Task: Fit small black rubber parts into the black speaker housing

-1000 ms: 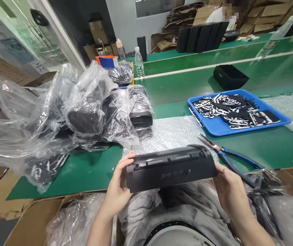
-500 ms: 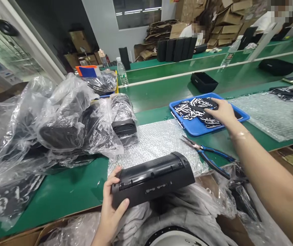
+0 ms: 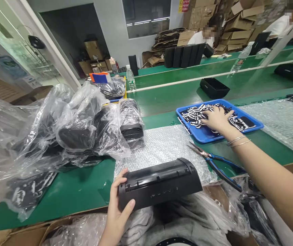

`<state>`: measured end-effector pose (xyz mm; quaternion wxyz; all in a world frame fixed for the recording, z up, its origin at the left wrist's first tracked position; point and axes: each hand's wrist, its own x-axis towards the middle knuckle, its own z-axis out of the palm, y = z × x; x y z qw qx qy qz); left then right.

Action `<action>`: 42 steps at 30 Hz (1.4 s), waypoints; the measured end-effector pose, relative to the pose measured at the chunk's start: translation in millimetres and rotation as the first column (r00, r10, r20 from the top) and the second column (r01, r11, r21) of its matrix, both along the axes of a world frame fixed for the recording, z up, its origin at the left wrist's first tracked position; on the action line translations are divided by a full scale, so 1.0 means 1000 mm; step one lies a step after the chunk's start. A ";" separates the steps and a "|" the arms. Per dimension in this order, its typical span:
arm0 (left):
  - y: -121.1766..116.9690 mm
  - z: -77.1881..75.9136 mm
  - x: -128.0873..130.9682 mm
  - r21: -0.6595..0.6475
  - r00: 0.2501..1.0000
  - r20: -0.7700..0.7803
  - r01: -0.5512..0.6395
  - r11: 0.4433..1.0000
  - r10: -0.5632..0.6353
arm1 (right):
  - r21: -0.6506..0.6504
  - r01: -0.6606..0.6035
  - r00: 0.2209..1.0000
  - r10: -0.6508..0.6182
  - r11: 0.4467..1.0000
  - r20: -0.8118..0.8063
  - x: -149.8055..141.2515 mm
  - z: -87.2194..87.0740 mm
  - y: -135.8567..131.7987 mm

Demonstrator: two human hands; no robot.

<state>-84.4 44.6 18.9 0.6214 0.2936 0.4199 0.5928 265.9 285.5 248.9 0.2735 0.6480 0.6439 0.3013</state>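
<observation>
My left hand (image 3: 117,205) grips the left end of a long black plastic housing (image 3: 159,182), held level over my lap at the table's near edge. My right hand (image 3: 216,118) reaches out into the blue tray (image 3: 202,134), fingers curled down onto the pile of small black-and-white parts (image 3: 194,112); whether it has picked one up is hidden. A sheet of bubble wrap (image 3: 161,145) lies just beyond the housing. Blue-handled pliers (image 3: 219,164) rest on the green table between the housing and the tray.
A heap of clear plastic bags with black housings (image 3: 79,126) fills the left of the green table (image 3: 79,186). A black box (image 3: 214,87) and a water bottle (image 3: 130,78) stand further back. Other people sit at far benches. More bubble wrap (image 3: 284,121) lies right.
My right hand left the housing's right end and went to the blue tray, where it now presses into the parts. My left hand alone keeps hold of the housing.
</observation>
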 end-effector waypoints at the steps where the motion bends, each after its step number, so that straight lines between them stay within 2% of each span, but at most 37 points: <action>1: 0.002 -0.001 -0.001 -0.007 1.000 -0.007 0.003 1.000 -0.003 | -0.024 -0.036 0.999 0.037 0.999 0.024 -0.014 -0.007 -0.001; 5: 0.006 -0.011 -0.002 0.016 0.999 -0.026 0.032 0.999 -0.031 | -0.261 -0.198 0.968 0.230 0.945 0.096 -0.060 -0.047 -0.003; 8: 0.005 -0.024 -0.003 0.057 0.998 -0.021 0.064 0.996 -0.063 | -0.377 -0.228 0.940 0.304 0.898 0.155 -0.071 -0.073 -0.001; 10: 0.005 -0.030 -0.003 0.062 0.996 -0.012 0.092 0.994 -0.092 | -0.425 -0.234 0.923 0.338 0.875 0.187 -0.070 -0.082 0.002; 16: 0.008 -0.037 -0.002 0.065 0.983 0.030 0.181 0.981 -0.183 | -0.502 -0.288 0.874 0.438 0.815 0.209 -0.062 -0.085 0.014; 25: 0.004 -0.042 0.006 0.099 0.985 0.081 0.145 0.984 -0.153 | -0.635 -0.356 0.843 0.529 0.686 0.099 -0.057 -0.086 0.005; 31: 0.007 -0.029 0.004 0.036 0.981 0.126 0.144 0.989 -0.148 | -0.597 -0.406 0.859 0.512 0.693 0.011 -0.068 -0.069 0.004; 34: 0.007 -0.023 0.003 0.008 0.981 0.158 0.112 0.994 -0.112 | -0.538 -0.426 0.863 0.505 0.728 0.001 -0.089 -0.059 0.002; 36: 0.006 -0.025 0.004 0.010 0.981 0.154 0.116 0.993 -0.116 | -0.498 -0.439 0.866 0.499 0.748 -0.015 -0.102 -0.056 -0.003; 39: 0.006 -0.032 0.004 0.040 0.984 0.109 0.136 0.990 -0.139 | -0.485 -0.435 0.876 0.481 0.758 -0.034 -0.112 -0.058 -0.008; 42: 0.008 -0.033 0.003 0.073 0.984 0.065 0.158 0.985 -0.163 | -0.420 -0.383 0.904 0.428 0.823 0.015 -0.104 -0.067 -0.002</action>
